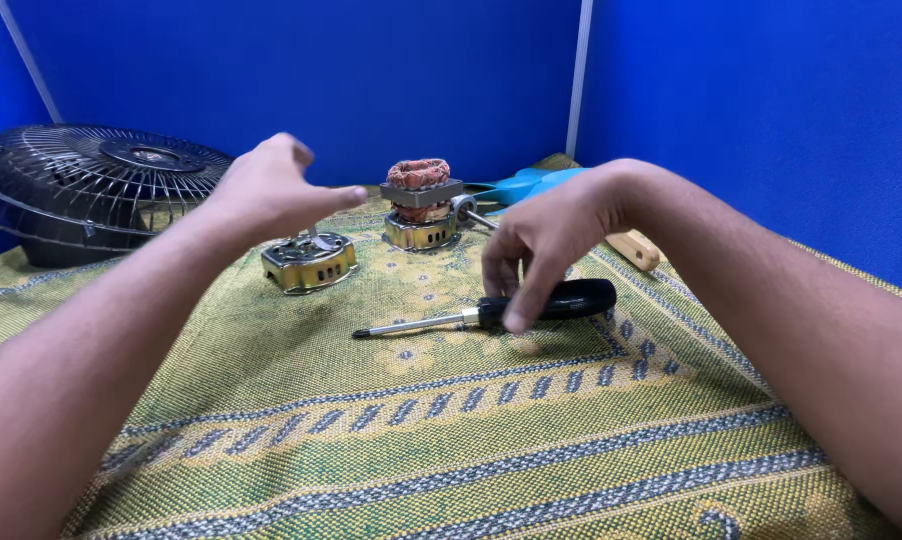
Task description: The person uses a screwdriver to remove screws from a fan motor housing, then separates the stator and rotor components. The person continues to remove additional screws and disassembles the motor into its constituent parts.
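Screwdriver: centre of frame, lying flat on the yellow-green woven cloth covering the table; long axis left-right, metal tip left, black handle right. Right hand directly above the handle, fingertips touching it, not clenched. Left hand, upper left, released, hovers over 1 brass-coloured motor housing.

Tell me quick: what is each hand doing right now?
Left hand: open, holding nothing, raised above the metal motor housing.
Right hand: open, fingertips on the black-handled screwdriver, not gripping it.
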